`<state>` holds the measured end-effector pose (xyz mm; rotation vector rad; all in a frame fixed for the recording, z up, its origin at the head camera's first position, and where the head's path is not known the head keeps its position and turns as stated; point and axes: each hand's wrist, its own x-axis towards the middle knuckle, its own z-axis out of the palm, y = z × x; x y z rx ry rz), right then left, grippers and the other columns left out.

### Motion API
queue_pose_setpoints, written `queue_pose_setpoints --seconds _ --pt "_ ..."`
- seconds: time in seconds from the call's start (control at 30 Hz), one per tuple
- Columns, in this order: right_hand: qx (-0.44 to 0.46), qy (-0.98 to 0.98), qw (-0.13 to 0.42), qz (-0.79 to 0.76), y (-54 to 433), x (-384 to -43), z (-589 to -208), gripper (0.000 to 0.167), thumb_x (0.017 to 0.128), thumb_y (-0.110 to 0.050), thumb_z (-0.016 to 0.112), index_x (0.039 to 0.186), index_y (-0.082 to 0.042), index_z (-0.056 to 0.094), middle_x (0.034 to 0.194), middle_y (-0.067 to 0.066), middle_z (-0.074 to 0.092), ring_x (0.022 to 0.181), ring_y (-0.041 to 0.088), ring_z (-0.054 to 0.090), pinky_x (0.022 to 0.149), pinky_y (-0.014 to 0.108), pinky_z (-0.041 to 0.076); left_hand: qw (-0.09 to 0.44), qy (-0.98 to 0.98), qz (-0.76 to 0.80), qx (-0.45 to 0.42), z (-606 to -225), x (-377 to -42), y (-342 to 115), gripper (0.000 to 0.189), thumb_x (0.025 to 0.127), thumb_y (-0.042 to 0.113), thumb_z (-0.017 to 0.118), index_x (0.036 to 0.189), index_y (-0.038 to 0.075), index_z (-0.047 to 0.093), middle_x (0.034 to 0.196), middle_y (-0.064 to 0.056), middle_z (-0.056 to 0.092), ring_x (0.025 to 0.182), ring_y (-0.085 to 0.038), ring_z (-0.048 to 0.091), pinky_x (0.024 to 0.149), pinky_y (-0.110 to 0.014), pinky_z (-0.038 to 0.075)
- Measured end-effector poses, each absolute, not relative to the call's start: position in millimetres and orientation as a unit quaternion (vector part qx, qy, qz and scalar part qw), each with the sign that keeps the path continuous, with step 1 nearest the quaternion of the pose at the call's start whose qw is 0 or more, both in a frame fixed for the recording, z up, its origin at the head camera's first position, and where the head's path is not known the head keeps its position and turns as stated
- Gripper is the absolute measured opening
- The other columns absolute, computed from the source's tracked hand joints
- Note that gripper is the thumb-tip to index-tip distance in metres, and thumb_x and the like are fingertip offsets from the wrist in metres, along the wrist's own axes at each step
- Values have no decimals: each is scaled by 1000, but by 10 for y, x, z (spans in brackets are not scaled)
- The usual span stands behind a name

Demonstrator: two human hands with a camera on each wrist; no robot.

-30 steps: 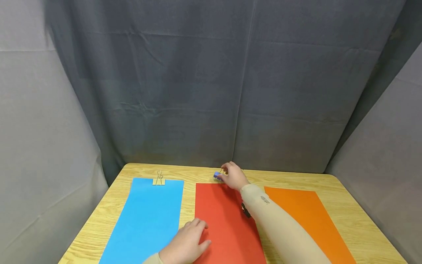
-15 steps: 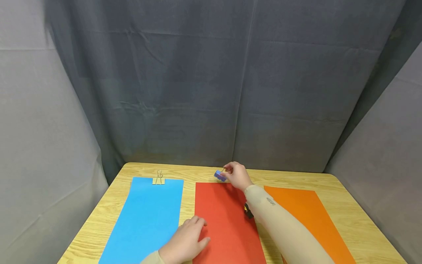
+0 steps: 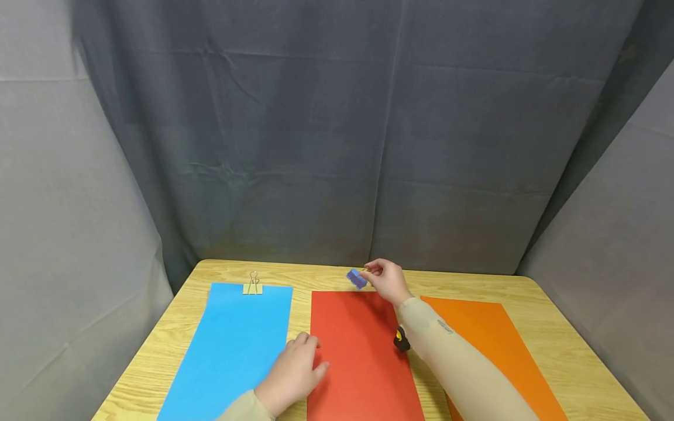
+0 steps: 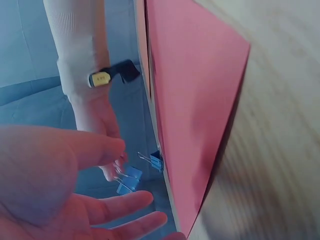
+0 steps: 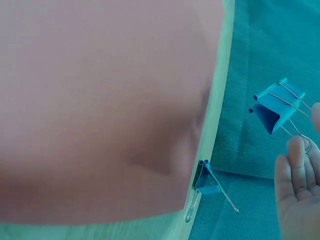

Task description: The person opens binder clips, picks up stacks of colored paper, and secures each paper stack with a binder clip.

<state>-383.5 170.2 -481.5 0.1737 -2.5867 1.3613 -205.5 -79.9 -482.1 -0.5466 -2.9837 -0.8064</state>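
From the head view, the person's right hand [image 3: 391,283] holds a small blue metal binder clip with wire handles [image 3: 357,278] in the air near the far edge of a rectangular red sheet of paper [image 3: 358,362]. The right wrist view tells more: the fingers [image 5: 297,165] curl toward the thumb and pinch the clip by its wire handles, its body points away from the hand, and its two lips stand slightly apart. That view and the left wrist view both show a second, similar blue binder clip [image 5: 202,182], which the head view does not reveal; it rests on the wood-grain counter [image 3: 558,333], just beside the far edge of the red sheet, with its lips together. The person's left hand [image 3: 295,371] hovers by the near left part of the red sheet; the left wrist view shows its thumb and fingers spread apart, holding nothing. Also from there, a yellow label shows on the black band [image 4: 117,74] worn over the right beige sleeve [image 4: 82,65], only partly visible from the head. Only the head view takes in the full row: a rectangular blue paper sheet [image 3: 231,345] with a pale yellow binder clip [image 3: 253,289] at its far edge lies left of the red one, and a rectangular orange paper sheet [image 3: 489,339] lies right, partly behind the sleeve.
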Motion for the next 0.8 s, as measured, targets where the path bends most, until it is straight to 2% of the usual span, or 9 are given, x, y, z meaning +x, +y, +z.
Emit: queue_pose_setpoints --seconds 0.2,0.43,0.63,0.8 --pt "40 -871 98 480 1772 -3764 -4787 27 93 -24 79 110 -3 73 102 11 72 88 21 64 79 28 54 -2 -955 -245 -166 -4838 -2161 -792 36 92 26 77 110 -2 62 107 -13 57 91 -30 55 82 -49 51" --pt "28 -863 96 495 1847 -3713 -4793 28 94 -25 78 112 -4 73 106 12 71 91 22 63 80 25 54 -22 -962 -230 -143 -4878 -2316 -740 50 91 31 77 118 -8 59 112 -22 59 100 -39 57 92 -54 50" --pt "26 -857 96 506 1903 -3673 -4813 30 94 -27 78 114 -5 73 105 12 71 92 22 64 79 24 55 -52 -965 -232 -114 -4921 -2433 -669 57 90 34 79 123 -7 57 114 -22 58 102 -40 54 92 -56 48" --pt "25 -860 107 499 1966 -3658 -4833 32 94 -27 78 115 -4 73 106 13 72 92 22 64 80 24 53 -41 -967 -229 -105 -4957 -2490 -622 60 87 36 83 120 -5 56 110 -21 55 97 -37 51 85 -53 49"
